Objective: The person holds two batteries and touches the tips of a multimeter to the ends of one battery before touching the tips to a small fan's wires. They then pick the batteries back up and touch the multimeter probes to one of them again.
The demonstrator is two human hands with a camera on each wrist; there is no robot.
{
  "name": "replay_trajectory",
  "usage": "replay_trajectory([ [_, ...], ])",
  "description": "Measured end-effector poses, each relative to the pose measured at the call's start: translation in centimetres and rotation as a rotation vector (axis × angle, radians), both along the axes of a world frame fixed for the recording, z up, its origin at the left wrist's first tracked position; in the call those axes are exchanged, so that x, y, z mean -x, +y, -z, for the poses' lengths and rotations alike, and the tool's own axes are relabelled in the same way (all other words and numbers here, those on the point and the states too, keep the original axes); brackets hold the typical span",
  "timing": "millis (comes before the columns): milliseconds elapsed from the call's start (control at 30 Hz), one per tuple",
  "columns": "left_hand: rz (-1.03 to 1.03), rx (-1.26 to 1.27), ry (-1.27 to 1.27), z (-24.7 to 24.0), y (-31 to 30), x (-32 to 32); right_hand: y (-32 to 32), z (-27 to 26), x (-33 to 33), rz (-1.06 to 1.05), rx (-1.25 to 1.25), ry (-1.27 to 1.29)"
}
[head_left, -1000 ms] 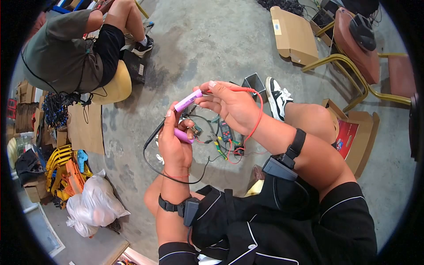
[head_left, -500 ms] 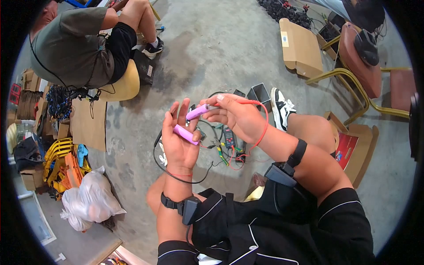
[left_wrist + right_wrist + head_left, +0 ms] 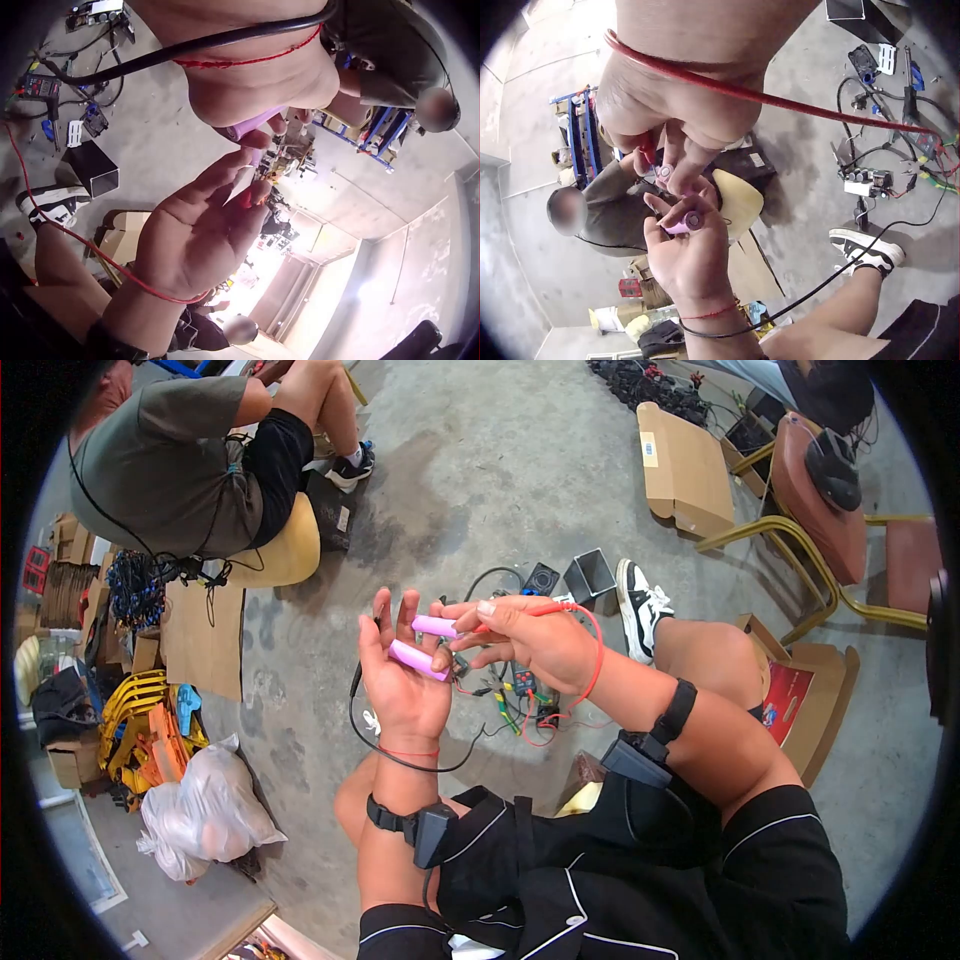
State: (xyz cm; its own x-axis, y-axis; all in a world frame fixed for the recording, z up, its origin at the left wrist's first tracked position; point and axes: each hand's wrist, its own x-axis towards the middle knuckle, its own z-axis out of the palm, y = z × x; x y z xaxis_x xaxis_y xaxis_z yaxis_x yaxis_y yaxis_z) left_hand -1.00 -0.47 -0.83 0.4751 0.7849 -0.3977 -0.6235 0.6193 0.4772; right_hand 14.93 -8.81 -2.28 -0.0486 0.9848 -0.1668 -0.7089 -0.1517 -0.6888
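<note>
Two pink cylindrical battery cells are at my left hand point(image 3: 405, 705) in the head view. The lower cell point(image 3: 418, 660) lies across the palm side under curled fingers; the upper cell point(image 3: 434, 626) extends from the fingers toward my right hand point(image 3: 555, 645). A black lead point(image 3: 352, 705) runs up behind the left hand, its probe mostly hidden by the fingers. My right hand pinches a red test probe point(image 3: 555, 607), fingertips right at the upper cell's near end. In the right wrist view, the red probe point(image 3: 649, 146) points at that cell's round end point(image 3: 664, 172).
On the floor beneath the hands lie a multimeter point(image 3: 525, 680), a circuit board point(image 3: 866, 182) and tangled leads. An open-topped dark box point(image 3: 590, 575) stands by the shoe point(image 3: 640, 605). Another person point(image 3: 180, 480) sits at the left; a chair point(image 3: 815, 500) stands at the right.
The upper cell has come down and lies flatter, closer to the lower cell. My right hand has lowered with the red probe. My left fingers have spread, and the black probe is now mostly hidden.
</note>
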Motion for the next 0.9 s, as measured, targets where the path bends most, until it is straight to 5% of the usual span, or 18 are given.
replay_trajectory([
  [233,-0.030,0.025,0.046,-0.2,0.0,-0.1,-0.1,-0.3,-0.1,-0.041,0.066,-0.130],
  [533,-0.079,-0.090,0.125,0.8,0.3,0.1,-0.2,-0.2,0.1,0.201,-0.040,-0.727],
  [600,-0.013,-0.125,0.083,1.2,0.2,0.1,-0.1,0.0,0.1,-0.045,0.034,-0.683],
  [833,0.046,-0.137,0.087,0.6,-0.9,-1.3,-0.2,0.8,0.3,-0.155,0.121,-0.820],
  [900,0.078,-0.137,0.049,0.6,-0.9,-1.3,-0.2,1.9,0.8,0.121,0.073,-1.128],
])
